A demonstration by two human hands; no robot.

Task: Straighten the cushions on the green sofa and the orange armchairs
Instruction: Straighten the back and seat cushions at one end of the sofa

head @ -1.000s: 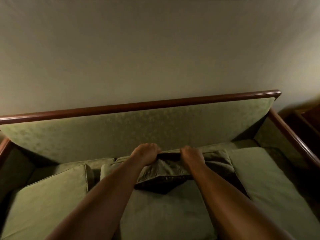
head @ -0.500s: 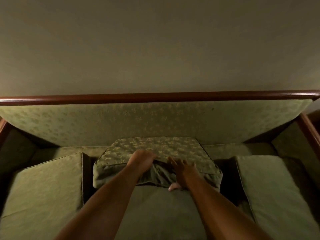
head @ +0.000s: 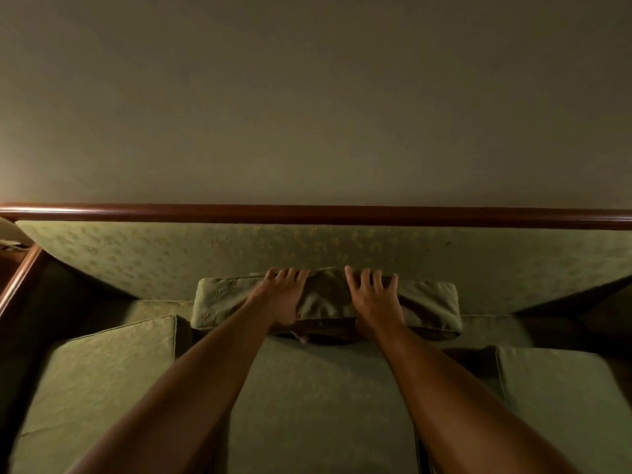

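Observation:
A green patterned back cushion [head: 427, 302] stands on edge against the sofa's backrest [head: 171, 254], above the middle seat cushion [head: 321, 398]. My left hand [head: 280, 295] lies flat on the cushion's left half, fingers spread over its top edge. My right hand [head: 371, 295] presses its right half the same way. The fabric between my hands is creased and dark. Left seat cushion [head: 102, 378] and right seat cushion [head: 561, 398] lie flat on either side.
A dark wooden rail [head: 342, 213] runs along the top of the backrest, with a plain wall behind. A wooden arm rail [head: 20, 278] slants at the left. Dark gaps show behind the left and right seat cushions.
The cushion has been pushed back and stood upright against the backrest. My hands have opened from gripping its front edge to pressing flat on it, and the view has moved closer.

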